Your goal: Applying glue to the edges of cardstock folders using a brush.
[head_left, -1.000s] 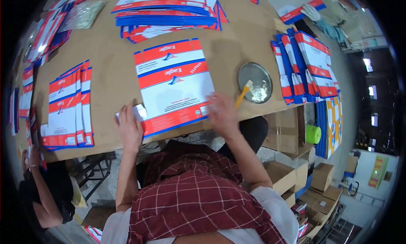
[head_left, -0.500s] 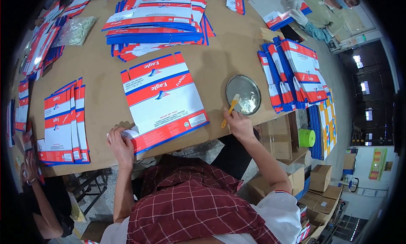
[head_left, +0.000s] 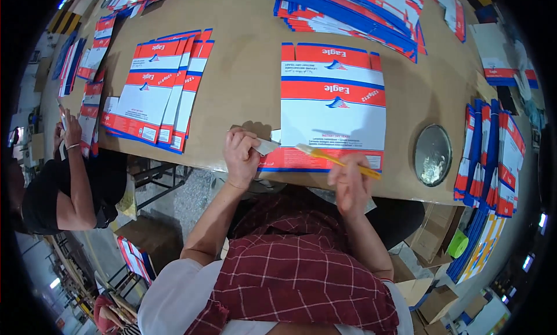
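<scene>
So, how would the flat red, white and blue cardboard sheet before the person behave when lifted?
The sheet is probably light, as it looks thin. Lying mostly flat, it seems fairly stiff, but its narrow top flaps, slit apart, may bend.

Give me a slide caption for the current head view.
Right hand holds a yellow-handled brush over a flat red, white and blue carton; left hand pinches a small white piece.

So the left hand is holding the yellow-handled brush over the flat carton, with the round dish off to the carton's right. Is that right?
Not quite: the head view shows the right hand holding the yellow-handled brush. It is over the flat carton, with the round dish to the carton's right.
</scene>
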Demonstrator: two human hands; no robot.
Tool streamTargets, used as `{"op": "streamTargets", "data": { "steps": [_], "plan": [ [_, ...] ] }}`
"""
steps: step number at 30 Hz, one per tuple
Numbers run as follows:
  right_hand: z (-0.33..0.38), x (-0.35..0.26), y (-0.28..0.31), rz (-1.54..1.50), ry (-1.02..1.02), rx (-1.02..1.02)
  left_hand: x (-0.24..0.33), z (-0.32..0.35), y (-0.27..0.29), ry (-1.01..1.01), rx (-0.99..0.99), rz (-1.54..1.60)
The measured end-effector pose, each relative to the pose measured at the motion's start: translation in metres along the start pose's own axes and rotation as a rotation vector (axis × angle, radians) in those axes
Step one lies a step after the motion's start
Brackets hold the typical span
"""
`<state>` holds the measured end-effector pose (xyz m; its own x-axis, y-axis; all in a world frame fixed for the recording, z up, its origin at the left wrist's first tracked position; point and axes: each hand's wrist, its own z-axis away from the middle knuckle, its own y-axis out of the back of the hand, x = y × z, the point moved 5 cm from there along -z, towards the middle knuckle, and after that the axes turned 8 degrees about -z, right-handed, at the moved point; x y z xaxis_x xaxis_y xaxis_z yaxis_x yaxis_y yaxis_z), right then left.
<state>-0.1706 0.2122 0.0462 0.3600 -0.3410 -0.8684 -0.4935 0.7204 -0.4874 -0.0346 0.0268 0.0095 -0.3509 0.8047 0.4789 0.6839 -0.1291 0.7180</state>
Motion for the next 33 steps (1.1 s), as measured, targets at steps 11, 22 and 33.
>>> {"op": "streamTargets", "data": {
  "steps": [11,22,33],
  "plan": [
    [-0.016,0.045,-0.023,0.238,-0.131,-0.237,-0.005,-0.001,0.000,-0.009,-0.030,-0.040],
    [-0.018,0.035,-0.032,0.451,-0.112,-0.359,0.001,0.002,0.000,-0.039,-0.042,-0.073],
    [-0.022,0.028,-0.030,0.458,-0.196,-0.329,0.006,-0.005,0.000,-0.067,-0.018,-0.086]
  ]
}}
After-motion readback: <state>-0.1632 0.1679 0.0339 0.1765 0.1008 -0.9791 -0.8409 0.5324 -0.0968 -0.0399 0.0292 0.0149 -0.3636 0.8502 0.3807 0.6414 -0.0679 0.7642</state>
